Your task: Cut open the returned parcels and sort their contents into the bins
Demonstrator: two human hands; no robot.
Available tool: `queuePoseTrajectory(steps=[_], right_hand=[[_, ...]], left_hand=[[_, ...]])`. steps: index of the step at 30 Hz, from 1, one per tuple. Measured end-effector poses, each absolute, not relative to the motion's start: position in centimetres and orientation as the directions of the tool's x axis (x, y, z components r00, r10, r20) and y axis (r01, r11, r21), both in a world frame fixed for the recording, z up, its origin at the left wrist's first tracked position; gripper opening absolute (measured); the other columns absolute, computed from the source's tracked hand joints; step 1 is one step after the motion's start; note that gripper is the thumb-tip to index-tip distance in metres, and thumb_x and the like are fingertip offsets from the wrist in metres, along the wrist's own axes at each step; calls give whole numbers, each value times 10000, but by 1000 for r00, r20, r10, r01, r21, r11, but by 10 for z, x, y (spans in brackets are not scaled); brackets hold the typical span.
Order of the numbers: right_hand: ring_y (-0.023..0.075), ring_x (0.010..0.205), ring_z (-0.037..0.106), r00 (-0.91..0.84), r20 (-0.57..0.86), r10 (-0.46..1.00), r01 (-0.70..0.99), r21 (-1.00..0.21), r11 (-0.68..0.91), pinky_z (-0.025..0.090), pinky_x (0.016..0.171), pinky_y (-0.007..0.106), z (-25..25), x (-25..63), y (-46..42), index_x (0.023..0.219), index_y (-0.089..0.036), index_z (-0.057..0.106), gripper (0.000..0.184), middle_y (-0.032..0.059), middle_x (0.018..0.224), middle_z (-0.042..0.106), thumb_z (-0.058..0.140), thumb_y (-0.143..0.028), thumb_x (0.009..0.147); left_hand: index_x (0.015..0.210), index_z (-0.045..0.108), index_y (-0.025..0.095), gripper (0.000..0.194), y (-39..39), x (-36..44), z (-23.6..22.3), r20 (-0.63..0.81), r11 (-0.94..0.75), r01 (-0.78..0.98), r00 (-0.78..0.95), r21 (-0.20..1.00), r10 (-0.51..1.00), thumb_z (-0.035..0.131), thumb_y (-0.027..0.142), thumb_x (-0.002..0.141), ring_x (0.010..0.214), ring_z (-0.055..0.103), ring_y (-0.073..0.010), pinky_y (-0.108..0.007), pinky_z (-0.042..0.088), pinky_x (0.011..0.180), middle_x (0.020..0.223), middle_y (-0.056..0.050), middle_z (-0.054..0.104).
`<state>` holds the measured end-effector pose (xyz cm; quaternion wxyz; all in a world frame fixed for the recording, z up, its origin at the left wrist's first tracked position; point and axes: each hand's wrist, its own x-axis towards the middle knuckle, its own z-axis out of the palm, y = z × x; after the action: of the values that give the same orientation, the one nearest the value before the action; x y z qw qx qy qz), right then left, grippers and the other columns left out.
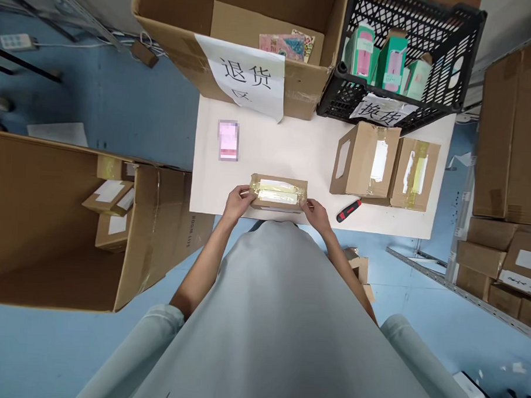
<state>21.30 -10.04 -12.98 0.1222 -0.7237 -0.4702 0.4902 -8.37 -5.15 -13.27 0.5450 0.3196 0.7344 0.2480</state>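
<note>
A small cardboard box sits at the front edge of the white table, its top crossed by yellowish tape and white label remains. My left hand grips its left end, thumb and fingers closed on the corner. At the opposite end, my right hand pinches the right corner. To the right of that hand lies a red and black utility knife. Behind the knife stand two taped boxes, a larger carton and a lower carton. A pink, pixelated item rests on the table at left.
An open carton with a handwritten paper sign stands at the table's back, beside a black plastic crate holding green boxes. A big open carton with several parcels is at left. Shelving with boxes stands at right.
</note>
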Motion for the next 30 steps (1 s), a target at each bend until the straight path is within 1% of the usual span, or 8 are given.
queuePoseTrajectory(steps=[2,7,11,17,21,24,27,30], right_hand=[[276,1174,801,64,-591,804,572,-639,-515,610,1045,393,-130,213,-99,1248,-203,765,360,132,1281,836,632,-502,1095],[279,1191,803,59,-574,817,560,-658,-503,625,1042,406,-131,214,-96,1353,-196,728,393,145,1411,801,642,-477,1091],[271,1156,818,82,-591,803,552,-643,-530,636,1058,424,-137,212,-97,1391,-214,720,382,131,1442,795,638,-428,1085],[283,1223,805,153,-595,789,452,-668,-591,634,1085,417,-151,216,-104,1358,-187,742,441,163,1440,803,676,-503,1058],[293,1271,785,203,-548,812,407,-707,-579,612,1115,416,-161,231,-113,1292,-166,750,554,192,1383,817,606,-646,1055],[311,1254,774,256,-516,818,422,-702,-575,591,1131,434,-164,247,-121,1207,-157,753,610,211,1328,826,528,-703,1051],[320,1181,766,299,-497,815,475,-663,-578,599,1078,435,-164,260,-126,1101,-174,750,648,202,1222,839,448,-745,1053],[312,1119,751,307,-494,814,516,-632,-578,604,1021,416,-162,267,-129,1030,-202,737,662,170,1113,839,399,-771,1055]], left_hand=[[1203,735,178,365,-55,-85,-135,-644,670,197,-183,716,743,777,212,842,1233,779,-296,-444,630,1132,1341,-131,815],[1254,721,180,422,-66,-90,-138,-645,663,195,-153,723,749,798,233,842,1284,763,-293,-445,626,1142,1431,-143,782],[1291,711,186,445,-75,-89,-138,-636,657,190,-165,730,754,811,249,861,1283,761,-288,-445,629,1137,1476,-147,760],[1291,732,165,366,-87,-82,-131,-609,629,224,-157,744,777,768,275,943,1278,760,-294,-430,629,1129,1431,-152,778],[1318,753,187,362,-97,-71,-117,-545,547,241,-79,802,835,747,289,970,1323,751,-291,-433,611,1172,1431,-124,789],[1345,771,200,376,-106,-57,-102,-480,460,249,23,852,877,739,335,996,1345,749,-284,-445,582,1223,1454,-114,785],[1359,783,219,372,-112,-41,-85,-405,368,247,114,896,907,735,344,1012,1404,723,-291,-456,566,1249,1527,-109,748],[1343,798,245,339,-115,-29,-72,-379,324,283,168,903,910,739,323,1019,1455,691,-306,-469,560,1257,1590,-100,707]])
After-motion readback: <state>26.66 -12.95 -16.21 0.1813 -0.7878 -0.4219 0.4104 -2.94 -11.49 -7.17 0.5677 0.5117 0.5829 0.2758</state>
